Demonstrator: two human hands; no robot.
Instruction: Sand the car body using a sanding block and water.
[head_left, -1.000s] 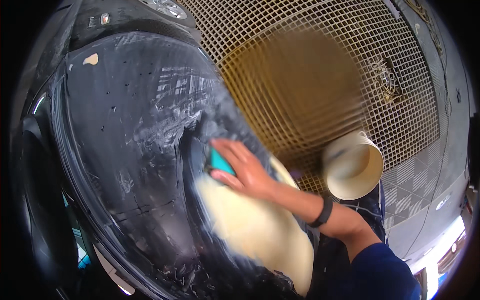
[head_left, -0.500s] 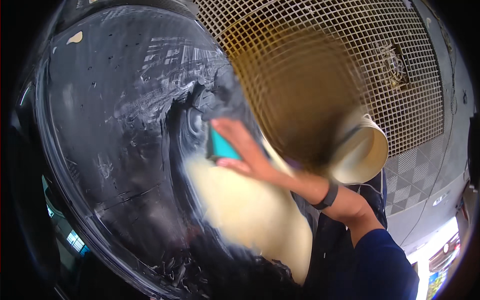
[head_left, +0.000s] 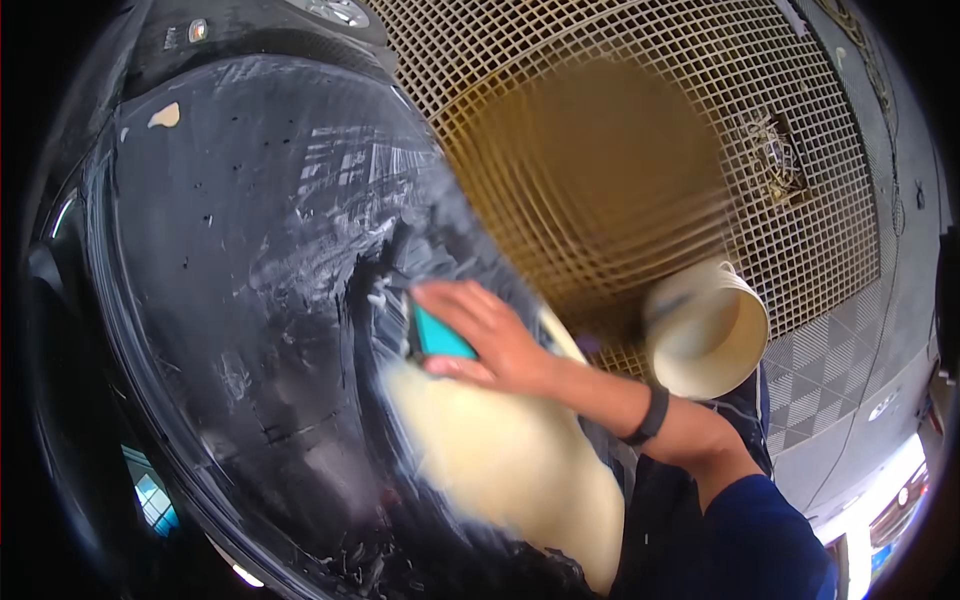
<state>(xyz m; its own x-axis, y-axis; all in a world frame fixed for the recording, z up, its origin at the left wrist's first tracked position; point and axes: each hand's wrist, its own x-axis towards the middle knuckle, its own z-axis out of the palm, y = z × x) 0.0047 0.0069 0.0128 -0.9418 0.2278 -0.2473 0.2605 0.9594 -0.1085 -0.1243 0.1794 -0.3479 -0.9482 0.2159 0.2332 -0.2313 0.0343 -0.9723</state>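
Observation:
My right hand (head_left: 480, 330), with a dark wristband, is wrapped round a teal block (head_left: 440, 332) and rests it on a black car panel (head_left: 230, 300), near the upper edge of a broad cream patch (head_left: 510, 460). Pale smears and streaks cover much of the dark surface around the block, and a small cream blob (head_left: 165, 115) sits toward the upper left. Right of my hand is a cream bucket (head_left: 710, 350), its inside partly blurred. My left hand is out of view.
A square-mesh floor grate (head_left: 805, 230) lies beyond the panel, with a blurred brown rippled area (head_left: 590, 160) over its middle. Grey floor tiles (head_left: 820, 350) and a thin cable run along the right. A car wheel (head_left: 335, 12) shows at the top.
The view tilts and returns, shifting the scene. My right hand, still holding the teal block, has moved slightly left across the panel since half a second ago.

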